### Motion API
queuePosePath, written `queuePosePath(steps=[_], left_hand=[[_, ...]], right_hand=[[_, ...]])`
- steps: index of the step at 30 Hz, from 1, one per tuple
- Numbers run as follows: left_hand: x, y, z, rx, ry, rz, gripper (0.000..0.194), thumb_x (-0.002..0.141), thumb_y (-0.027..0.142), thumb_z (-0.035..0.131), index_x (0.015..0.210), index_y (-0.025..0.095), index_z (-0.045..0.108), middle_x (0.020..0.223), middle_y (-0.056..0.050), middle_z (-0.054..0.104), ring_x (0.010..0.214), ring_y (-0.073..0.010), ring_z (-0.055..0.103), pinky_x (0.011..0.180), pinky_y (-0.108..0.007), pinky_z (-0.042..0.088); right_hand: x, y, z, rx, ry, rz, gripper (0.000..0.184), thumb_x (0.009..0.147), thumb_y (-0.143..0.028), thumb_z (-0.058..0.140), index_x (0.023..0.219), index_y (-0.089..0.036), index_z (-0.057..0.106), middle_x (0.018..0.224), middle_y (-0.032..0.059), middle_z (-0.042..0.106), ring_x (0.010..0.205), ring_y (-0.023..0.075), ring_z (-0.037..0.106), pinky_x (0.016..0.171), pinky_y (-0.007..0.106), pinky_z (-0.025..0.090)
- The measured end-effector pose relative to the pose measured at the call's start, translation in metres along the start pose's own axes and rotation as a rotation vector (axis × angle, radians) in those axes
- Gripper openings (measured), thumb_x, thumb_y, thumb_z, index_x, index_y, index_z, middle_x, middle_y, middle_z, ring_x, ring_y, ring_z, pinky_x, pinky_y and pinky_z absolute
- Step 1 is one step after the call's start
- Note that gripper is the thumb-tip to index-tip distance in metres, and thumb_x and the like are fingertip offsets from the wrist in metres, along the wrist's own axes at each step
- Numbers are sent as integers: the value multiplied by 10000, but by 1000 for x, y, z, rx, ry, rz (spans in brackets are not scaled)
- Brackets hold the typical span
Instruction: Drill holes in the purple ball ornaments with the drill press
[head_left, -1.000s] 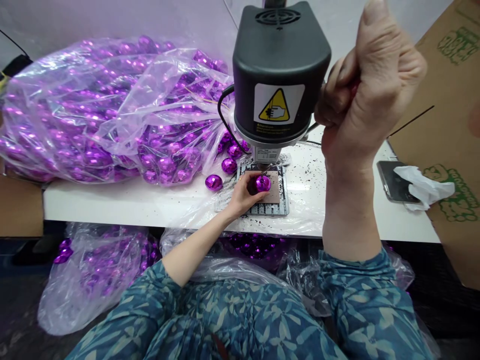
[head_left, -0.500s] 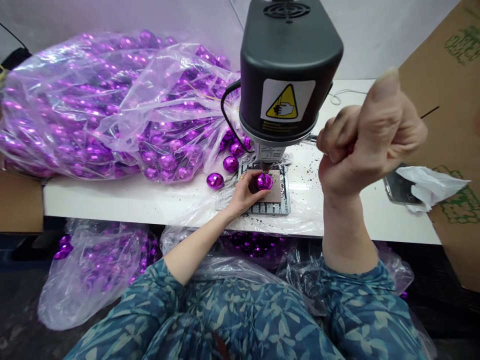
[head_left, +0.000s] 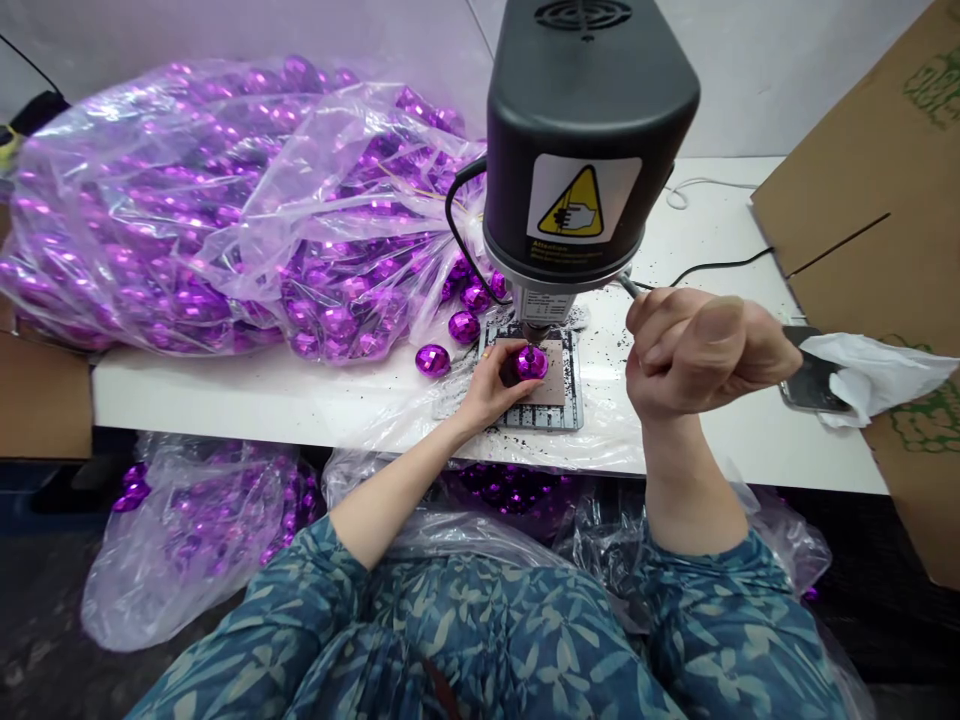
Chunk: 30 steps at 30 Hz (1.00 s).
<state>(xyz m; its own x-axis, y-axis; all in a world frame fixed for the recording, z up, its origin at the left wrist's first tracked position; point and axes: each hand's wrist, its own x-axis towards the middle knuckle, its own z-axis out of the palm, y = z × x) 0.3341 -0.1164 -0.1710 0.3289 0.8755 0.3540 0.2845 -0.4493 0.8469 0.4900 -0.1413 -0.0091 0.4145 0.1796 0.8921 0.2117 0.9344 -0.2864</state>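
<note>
A black bench drill press (head_left: 589, 140) stands on the white table (head_left: 247, 395). My left hand (head_left: 491, 385) pinches a purple faceted ball (head_left: 531, 362) on the small brown pad of the slotted base plate (head_left: 564, 408), right under the spindle. My right hand (head_left: 694, 350) is a fist wrapped round the press's feed lever (head_left: 628, 288), low at the machine's right side. Two loose purple balls (head_left: 433, 360) lie just left of the plate.
A big clear bag of purple balls (head_left: 217, 210) fills the table's left. More bagged balls (head_left: 187, 520) hang below the edge. A phone (head_left: 806, 385) under a white tissue (head_left: 870, 375) and a cardboard box (head_left: 885, 250) sit right. Black shavings dot the table.
My right hand has pulled the lever down from high beside the machine's head to table level. The left hand has kept the ball in place under the spindle.
</note>
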Motion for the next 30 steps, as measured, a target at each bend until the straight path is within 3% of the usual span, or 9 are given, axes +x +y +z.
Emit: queuePosePath(steps=[6,15,18,21,23,26,28,30], left_hand=[[0,-2,1,-37,-1,-20,557,789,352,859,1257,215,592,1217,-104,679,1162,-280,649,986,-429,535],[-1,-5,3,-102,28,4,553,778,377,866,1239,212,609,1199,-99,684,1144,-276,645,994,-417,514],[0,-6,4,-110,29,0,545,772,368,869,1229,214,614,1199,-97,684,1141,-274,646,991,-414,512],[2,-2,5,-103,30,-6,529,776,325,865,1224,211,608,1187,-95,686,1126,-264,650,980,-408,517],[-1,5,4,-58,78,-34,516,767,301,869,1198,201,604,1160,-94,685,1097,-258,652,951,-399,525],[-19,25,-3,104,170,-76,506,751,361,880,1129,185,595,1087,-86,671,1016,-244,647,861,-371,537],[-41,42,-11,197,105,-8,517,758,462,865,1087,179,584,1017,-68,664,931,-219,637,784,-335,529],[-68,57,-21,258,-89,147,547,769,580,823,1053,176,587,937,-51,665,855,-204,617,731,-316,509]], right_hand=[[-3,6,-8,79,-185,-148,502,879,-224,537,500,-181,211,352,-82,238,270,51,236,333,246,160],[-14,9,-14,22,-271,-331,463,887,-133,488,534,-209,197,358,-85,192,273,46,214,316,256,192],[-11,3,-11,48,-230,-209,507,892,-161,550,511,-203,218,366,-84,235,281,48,259,324,264,199],[12,-5,3,45,-97,-11,500,891,-185,614,504,-197,299,395,-88,303,308,43,321,328,242,208],[34,-8,15,11,-47,74,457,899,-221,625,492,-203,417,392,-81,332,316,50,334,331,249,216],[58,-10,28,32,-52,289,453,833,-339,714,480,-216,458,379,-74,323,304,76,314,323,290,211],[65,-10,32,42,-66,356,473,781,-408,750,470,-224,445,375,-74,306,300,81,299,317,301,194],[65,-9,32,56,-49,361,478,756,-444,758,475,-226,438,380,-69,310,301,87,285,313,311,165]])
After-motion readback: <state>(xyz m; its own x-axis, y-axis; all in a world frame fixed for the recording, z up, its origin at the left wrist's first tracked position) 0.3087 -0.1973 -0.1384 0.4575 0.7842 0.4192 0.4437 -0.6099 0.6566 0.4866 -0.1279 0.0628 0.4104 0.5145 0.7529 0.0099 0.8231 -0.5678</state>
